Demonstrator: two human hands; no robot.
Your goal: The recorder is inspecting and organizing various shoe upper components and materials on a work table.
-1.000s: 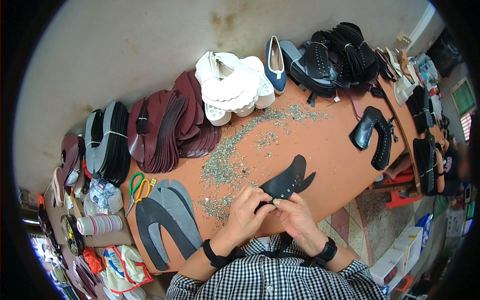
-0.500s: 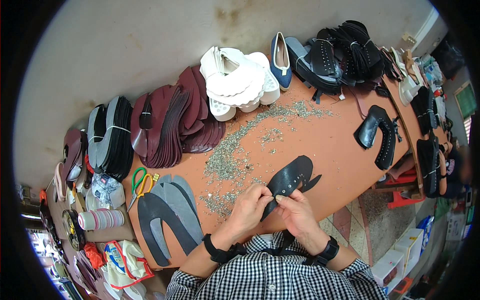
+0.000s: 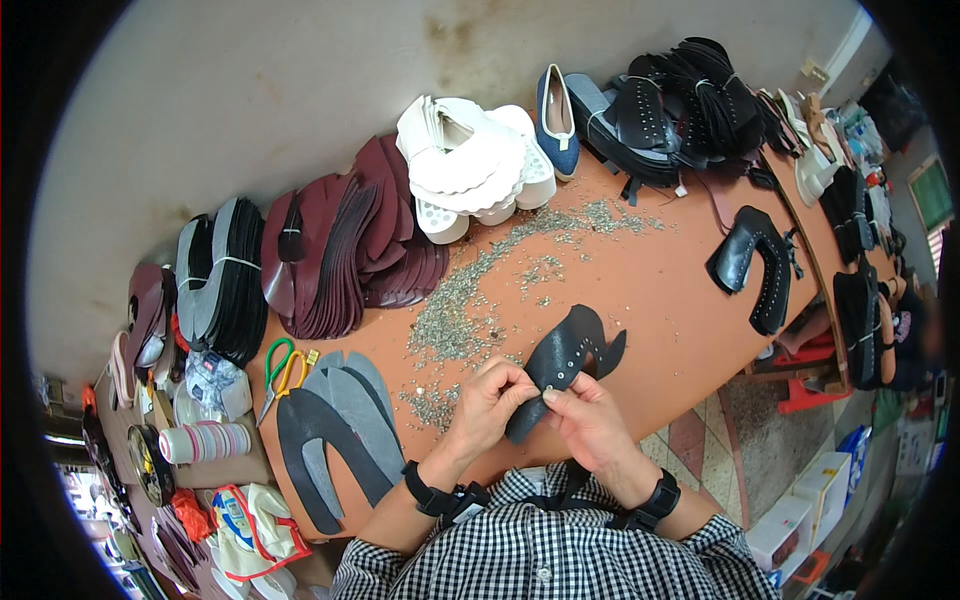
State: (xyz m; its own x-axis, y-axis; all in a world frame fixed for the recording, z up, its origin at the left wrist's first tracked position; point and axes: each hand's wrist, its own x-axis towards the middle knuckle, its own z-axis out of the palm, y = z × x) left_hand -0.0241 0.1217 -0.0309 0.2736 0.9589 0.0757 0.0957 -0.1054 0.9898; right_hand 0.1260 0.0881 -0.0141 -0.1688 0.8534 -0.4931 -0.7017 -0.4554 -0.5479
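Both of my hands hold one black leather shoe-upper piece studded with small silver rivets, just above the near edge of the orange table. My left hand pinches its lower left edge. My right hand grips it from the right, fingertips on the face. A scatter of small silver studs lies on the table just beyond my left hand.
Grey and black insole cut-outs lie left of my hands, green and yellow scissors beside them. Stacks of maroon, black and white shoe pieces line the wall. Another studded black upper lies at right.
The black piece has shifted slightly as my fingers worked along it; both hands stayed on it in the same spot.
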